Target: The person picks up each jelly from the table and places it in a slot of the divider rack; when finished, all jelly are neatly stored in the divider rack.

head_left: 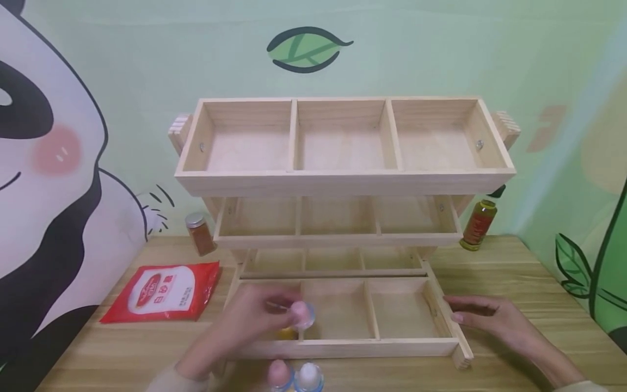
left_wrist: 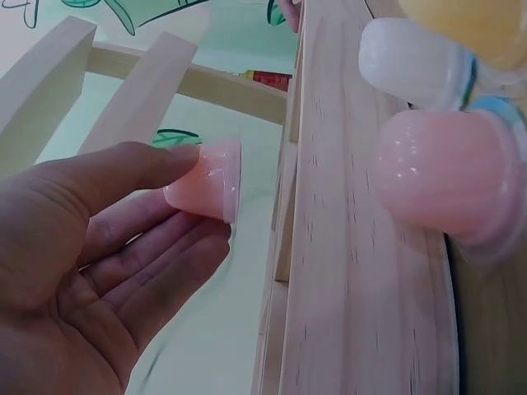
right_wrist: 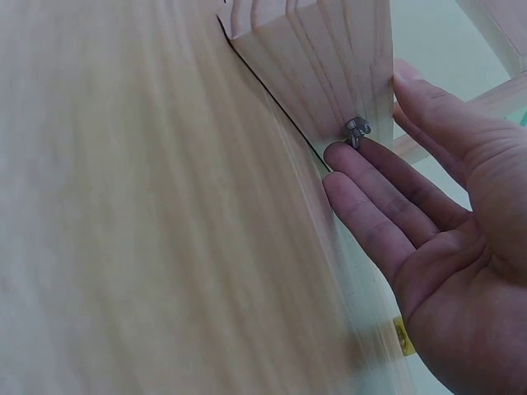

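My left hand [head_left: 254, 313] pinches a small pink jelly cup [left_wrist: 206, 181] between thumb and fingers, above the lowest tray [head_left: 343, 348] of a tiered wooden rack. Below it, a yellow jelly cup [head_left: 286, 333] shows partly in that tray's left compartment. In front of the rack stand another pink jelly cup [head_left: 279, 374] and a white jelly cup [head_left: 310, 375]. The left wrist view also shows a yellow cup [left_wrist: 486, 25] beside the white one. My right hand [head_left: 495, 318] rests against the right side of the lowest tray, fingers extended near a metal bolt [right_wrist: 356, 130].
Upper trays [head_left: 343, 182] overhang the lowest one, each divided into three compartments. To the left lie a red packet [head_left: 161, 291] and a spice jar [head_left: 200, 234]. A bottle of oil [head_left: 479, 223] stands behind on the right. A printed cloth [head_left: 416, 49] hangs behind.
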The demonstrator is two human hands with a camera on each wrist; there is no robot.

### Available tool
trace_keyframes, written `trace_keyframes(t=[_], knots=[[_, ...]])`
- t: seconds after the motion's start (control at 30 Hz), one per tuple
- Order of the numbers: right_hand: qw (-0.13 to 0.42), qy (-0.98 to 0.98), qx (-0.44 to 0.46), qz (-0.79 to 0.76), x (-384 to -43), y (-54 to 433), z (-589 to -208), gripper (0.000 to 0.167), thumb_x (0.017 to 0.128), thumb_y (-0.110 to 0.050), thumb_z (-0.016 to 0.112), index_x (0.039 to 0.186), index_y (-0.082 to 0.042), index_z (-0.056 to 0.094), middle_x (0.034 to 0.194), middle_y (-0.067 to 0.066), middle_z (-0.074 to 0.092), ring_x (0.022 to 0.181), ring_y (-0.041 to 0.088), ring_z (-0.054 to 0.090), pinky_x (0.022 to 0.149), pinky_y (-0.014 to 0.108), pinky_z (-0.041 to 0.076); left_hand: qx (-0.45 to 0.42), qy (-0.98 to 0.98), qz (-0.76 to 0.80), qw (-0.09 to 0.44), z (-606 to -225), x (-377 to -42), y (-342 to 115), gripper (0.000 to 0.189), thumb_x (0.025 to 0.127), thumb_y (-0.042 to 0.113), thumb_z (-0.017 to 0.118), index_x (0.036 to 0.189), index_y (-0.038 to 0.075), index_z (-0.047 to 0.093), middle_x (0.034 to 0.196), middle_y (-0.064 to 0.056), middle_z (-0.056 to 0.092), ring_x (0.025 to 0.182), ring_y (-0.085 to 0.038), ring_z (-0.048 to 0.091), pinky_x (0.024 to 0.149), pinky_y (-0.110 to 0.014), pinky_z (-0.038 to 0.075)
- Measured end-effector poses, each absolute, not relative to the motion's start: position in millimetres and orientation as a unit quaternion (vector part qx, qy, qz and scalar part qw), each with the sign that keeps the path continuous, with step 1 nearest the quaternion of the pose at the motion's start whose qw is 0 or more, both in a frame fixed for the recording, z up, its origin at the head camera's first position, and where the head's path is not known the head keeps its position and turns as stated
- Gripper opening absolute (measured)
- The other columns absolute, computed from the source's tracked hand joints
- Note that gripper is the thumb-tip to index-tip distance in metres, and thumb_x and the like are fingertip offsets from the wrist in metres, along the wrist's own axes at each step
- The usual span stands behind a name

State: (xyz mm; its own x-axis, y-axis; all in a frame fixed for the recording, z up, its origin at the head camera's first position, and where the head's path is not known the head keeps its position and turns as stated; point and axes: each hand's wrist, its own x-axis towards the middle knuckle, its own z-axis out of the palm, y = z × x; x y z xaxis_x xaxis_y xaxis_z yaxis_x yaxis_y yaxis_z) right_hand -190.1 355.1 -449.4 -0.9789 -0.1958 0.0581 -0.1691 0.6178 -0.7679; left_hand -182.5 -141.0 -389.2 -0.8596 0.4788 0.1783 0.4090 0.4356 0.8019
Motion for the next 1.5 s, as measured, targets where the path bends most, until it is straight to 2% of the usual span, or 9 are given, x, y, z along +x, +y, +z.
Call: trace_keyframes(t=[0.23, 0.47, 0.6, 0.73, 0.83, 0.97, 1.1, 1.33, 1.5], knots=[[0.019, 0.891, -0.109, -0.441, -189.8, 355.3, -449.8, 0.038, 0.099, -0.027, 0.078, 0.133, -0.011, 0.075, 0.133, 0.006, 0.073, 0.119, -0.002, 0.060, 0.093, 0.018, 0.048, 0.265, 0.840, 0.474, 0.009, -393.4, -192.5, -126.0, 0.023, 0.094, 0.020, 0.084, 0.115, 0.010, 0.080, 0.106, 0.005, 0.079, 0.100, -0.014, 0.075, 0.085, -0.028, 0.061], [0.019, 0.901, -0.087, -0.425, -191.0, 354.5, -448.7, 0.038, 0.098, -0.032, 0.079, 0.132, -0.016, 0.076, 0.133, 0.002, 0.073, 0.118, -0.003, 0.059, 0.093, 0.019, 0.047, 0.251, 0.855, 0.455, -0.003, -396.0, -200.3, -111.5, 0.025, 0.094, 0.031, 0.084, 0.114, 0.016, 0.081, 0.106, 0.009, 0.079, 0.097, -0.011, 0.076, 0.082, -0.028, 0.061], [0.026, 0.904, -0.080, -0.419, -190.8, 354.5, -448.7, 0.039, 0.098, -0.035, 0.078, 0.134, -0.017, 0.075, 0.135, 0.003, 0.072, 0.124, 0.008, 0.060, 0.097, 0.026, 0.048, 0.253, 0.850, 0.462, 0.000, -397.9, -203.7, -103.5, 0.026, 0.095, 0.033, 0.083, 0.113, 0.016, 0.081, 0.106, 0.009, 0.079, 0.097, -0.012, 0.076, 0.082, -0.030, 0.062], [0.038, 0.904, -0.079, -0.419, -191.2, 353.7, -448.0, 0.042, 0.099, -0.037, 0.077, 0.136, -0.017, 0.074, 0.138, 0.004, 0.070, 0.130, 0.024, 0.058, 0.104, 0.046, 0.047, 0.260, 0.842, 0.472, 0.013, -400.7, -206.6, -96.9, 0.029, 0.095, 0.032, 0.083, 0.115, 0.010, 0.080, 0.109, 0.002, 0.079, 0.097, -0.015, 0.076, 0.082, -0.030, 0.062], [0.040, 0.902, -0.085, -0.422, -192.0, 353.7, -447.8, 0.042, 0.099, -0.037, 0.077, 0.136, -0.017, 0.074, 0.138, 0.005, 0.070, 0.131, 0.028, 0.058, 0.104, 0.047, 0.047, 0.262, 0.841, 0.472, 0.018, -402.0, -208.3, -93.2, 0.031, 0.095, 0.032, 0.083, 0.115, 0.008, 0.079, 0.111, -0.001, 0.079, 0.097, -0.018, 0.077, 0.082, -0.031, 0.062], [0.033, 0.901, -0.090, -0.424, -191.0, 355.6, -448.3, 0.040, 0.099, -0.035, 0.077, 0.135, -0.017, 0.074, 0.136, 0.004, 0.071, 0.127, 0.017, 0.061, 0.100, 0.033, 0.047, 0.261, 0.843, 0.471, 0.016, -402.8, -211.2, -87.9, 0.031, 0.096, 0.033, 0.082, 0.115, 0.009, 0.080, 0.111, -0.001, 0.079, 0.097, -0.018, 0.077, 0.082, -0.031, 0.062], [0.022, 0.897, -0.096, -0.430, -189.4, 356.8, -449.9, 0.038, 0.099, -0.032, 0.078, 0.133, -0.016, 0.075, 0.133, 0.003, 0.073, 0.122, 0.005, 0.061, 0.097, 0.024, 0.047, 0.255, 0.850, 0.461, 0.016, -404.2, -214.8, -82.8, 0.029, 0.095, 0.035, 0.082, 0.115, 0.013, 0.080, 0.109, 0.004, 0.079, 0.099, -0.015, 0.075, 0.085, -0.032, 0.061], [0.026, 0.895, -0.090, -0.437, -189.5, 357.4, -450.1, 0.038, 0.098, -0.032, 0.079, 0.133, -0.016, 0.076, 0.133, 0.003, 0.073, 0.121, 0.002, 0.060, 0.095, 0.022, 0.048, 0.254, 0.857, 0.448, 0.000, -403.7, -223.4, -67.8, 0.025, 0.094, 0.024, 0.083, 0.113, 0.009, 0.080, 0.108, 0.001, 0.079, 0.099, -0.017, 0.075, 0.084, -0.034, 0.061], [0.034, 0.894, -0.092, -0.437, -191.0, 356.4, -448.0, 0.039, 0.099, -0.033, 0.078, 0.133, -0.015, 0.075, 0.135, 0.005, 0.072, 0.121, 0.002, 0.060, 0.095, 0.022, 0.048, 0.248, 0.855, 0.455, 0.012, -403.1, -226.3, -59.0, 0.025, 0.093, 0.023, 0.083, 0.114, 0.009, 0.079, 0.107, 0.000, 0.079, 0.099, -0.017, 0.074, 0.083, -0.035, 0.061]])
